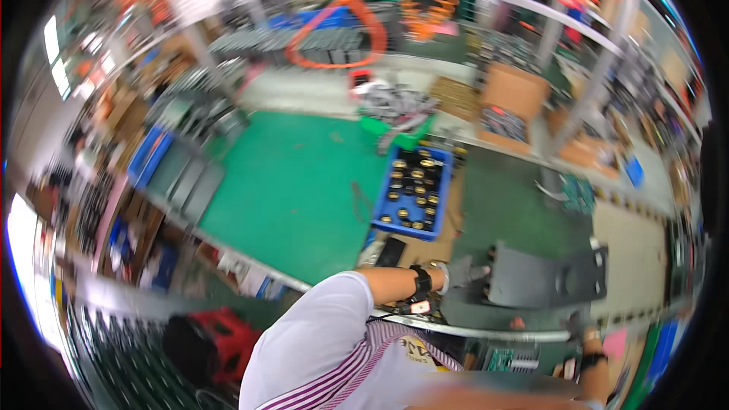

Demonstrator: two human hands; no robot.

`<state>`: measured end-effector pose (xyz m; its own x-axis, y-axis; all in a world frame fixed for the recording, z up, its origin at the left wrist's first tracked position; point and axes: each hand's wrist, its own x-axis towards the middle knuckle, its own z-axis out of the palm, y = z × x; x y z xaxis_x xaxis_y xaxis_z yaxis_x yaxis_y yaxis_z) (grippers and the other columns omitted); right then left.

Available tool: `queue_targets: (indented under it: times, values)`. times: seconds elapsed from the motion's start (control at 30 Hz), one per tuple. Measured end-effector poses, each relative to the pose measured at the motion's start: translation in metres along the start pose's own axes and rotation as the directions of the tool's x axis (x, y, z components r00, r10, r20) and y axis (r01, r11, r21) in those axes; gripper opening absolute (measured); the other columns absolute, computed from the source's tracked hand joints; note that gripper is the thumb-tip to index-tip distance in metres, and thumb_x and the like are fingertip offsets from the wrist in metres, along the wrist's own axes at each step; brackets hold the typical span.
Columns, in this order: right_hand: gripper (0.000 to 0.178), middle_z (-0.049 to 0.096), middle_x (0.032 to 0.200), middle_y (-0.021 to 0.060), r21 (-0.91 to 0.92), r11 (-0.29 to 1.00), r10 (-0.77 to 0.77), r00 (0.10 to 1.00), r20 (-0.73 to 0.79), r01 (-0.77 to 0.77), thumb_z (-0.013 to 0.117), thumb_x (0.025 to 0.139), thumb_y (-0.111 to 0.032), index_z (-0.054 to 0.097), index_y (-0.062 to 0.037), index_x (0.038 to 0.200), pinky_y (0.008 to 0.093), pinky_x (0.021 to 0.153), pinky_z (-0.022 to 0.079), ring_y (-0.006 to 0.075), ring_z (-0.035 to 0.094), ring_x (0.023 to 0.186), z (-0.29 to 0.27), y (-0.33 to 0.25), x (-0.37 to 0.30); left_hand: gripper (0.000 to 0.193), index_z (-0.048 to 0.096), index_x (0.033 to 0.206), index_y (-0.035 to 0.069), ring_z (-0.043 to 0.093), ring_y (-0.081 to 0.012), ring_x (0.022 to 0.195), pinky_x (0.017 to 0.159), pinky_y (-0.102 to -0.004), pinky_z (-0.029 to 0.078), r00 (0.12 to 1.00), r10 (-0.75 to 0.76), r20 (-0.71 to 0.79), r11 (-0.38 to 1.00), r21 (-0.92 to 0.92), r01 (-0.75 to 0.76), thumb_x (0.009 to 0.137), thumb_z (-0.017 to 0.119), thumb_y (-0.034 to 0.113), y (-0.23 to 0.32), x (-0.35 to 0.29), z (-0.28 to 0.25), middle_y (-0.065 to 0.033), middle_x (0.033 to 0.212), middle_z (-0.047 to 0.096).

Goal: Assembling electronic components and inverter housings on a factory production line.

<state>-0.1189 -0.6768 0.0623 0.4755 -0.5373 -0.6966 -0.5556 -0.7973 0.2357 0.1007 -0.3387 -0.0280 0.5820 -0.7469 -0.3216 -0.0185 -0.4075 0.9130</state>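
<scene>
A dark grey moulded panel with a round recess lies across the near right part of the bench, between my two hands. My left hand, in a grey glove with a black band at the wrist, is closed at the panel's left edge. At its near right corner my right hand, also gloved and banded, grips the edge; blur softens its fingers. A blue tray holding several black round parts with gold-coloured rings stands beyond my left hand. Next to my left forearm lies a black flat object.
A green mat covers the bench's left part. Behind the tray sits a green bin heaped with grey parts. Open cardboard boxes stand along the back. A green circuit board lies at the right. An orange hose hangs overhead.
</scene>
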Motion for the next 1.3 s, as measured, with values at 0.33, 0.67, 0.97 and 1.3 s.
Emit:
queue_targets:
  times: [0.33, 0.67, 0.97, 1.3]
  values:
    - [0.054, 0.063, 0.085, 0.011, -0.079, 0.727, -0.687, 0.722, -0.082, 0.682, 0.062, 0.068, -0.038, 0.052, -0.0102, 0.114, 0.0321, 0.071, 0.046, 0.0244, 0.061, 0.077, -0.094, -0.305, -0.227, 0.043, 0.05, 0.106, 0.003, 0.056, -0.0237, 0.089, 0.076, -0.0312, 0.043, 0.97, 0.151, -0.192, 0.988, 0.073, -0.14, 0.077, 0.056, 0.033, -0.061, -0.228, -0.138, -0.0119, 0.094, 0.058]
    - [0.054, 0.057, 0.084, 0.0174, -0.392, -0.187, -0.842, 0.058, 0.536, 0.901, 0.053, 0.077, -0.032, 0.036, -0.0161, 0.126, 0.04, 0.063, 0.045, 0.0325, 0.057, 0.067, 0.026, -0.662, -0.396, 0.055, 0.043, 0.115, 0.007, 0.049, -0.0307, 0.099, 0.083, -0.0387, 0.041, 0.759, 0.279, -0.589, 0.873, 0.484, 0.055, 0.069, 0.061, 0.032, -0.15, -0.564, -0.227, -0.0154, 0.109, 0.048]
    - [0.043, 0.057, 0.083, 0.0141, -0.43, -0.644, -0.665, -0.185, 0.723, 0.633, 0.043, 0.078, -0.019, 0.042, -0.0185, 0.121, 0.0416, 0.057, 0.047, 0.0301, 0.059, 0.071, 0.135, -0.863, -0.512, 0.021, 0.047, 0.085, 0.007, 0.057, -0.0323, 0.067, 0.054, -0.0434, 0.045, 0.506, -0.106, -0.856, 0.81, 0.221, 0.543, 0.07, 0.054, 0.02, -0.23, -0.73, -0.249, -0.0146, 0.077, 0.056]
    - [0.027, 0.057, 0.087, 0.0107, -0.311, -0.743, -0.591, -0.362, 0.721, 0.593, 0.044, 0.076, -0.01, 0.052, -0.0149, 0.101, 0.0402, 0.053, 0.046, 0.0298, 0.059, 0.067, 0.166, -1.09, -0.561, 0.018, 0.05, 0.08, 0.006, 0.057, -0.0315, 0.071, 0.06, -0.041, 0.046, 0.365, -0.257, -0.895, 0.753, 0.052, 0.656, 0.074, 0.054, 0.023, -0.33, -0.825, -0.411, -0.0144, 0.076, 0.057]
